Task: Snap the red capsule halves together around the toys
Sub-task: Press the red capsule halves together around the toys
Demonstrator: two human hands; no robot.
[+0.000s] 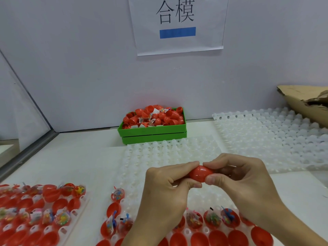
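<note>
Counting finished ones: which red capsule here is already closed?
The red capsule gripped between both hands, its halves joined at a seam; those in the trays are open halves.

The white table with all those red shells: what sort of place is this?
Probably a small toy-packing workstation. White plastic dimpled trays hold rows of red capsule halves, a green plastic bin is heaped with more, and a printed paper sign labels the station.

I observe one red capsule (201,172), glossy, halves joined at a visible seam, lying horizontal above the white tray, open red halves with bagged toys (213,219) seated in rows below
</note>
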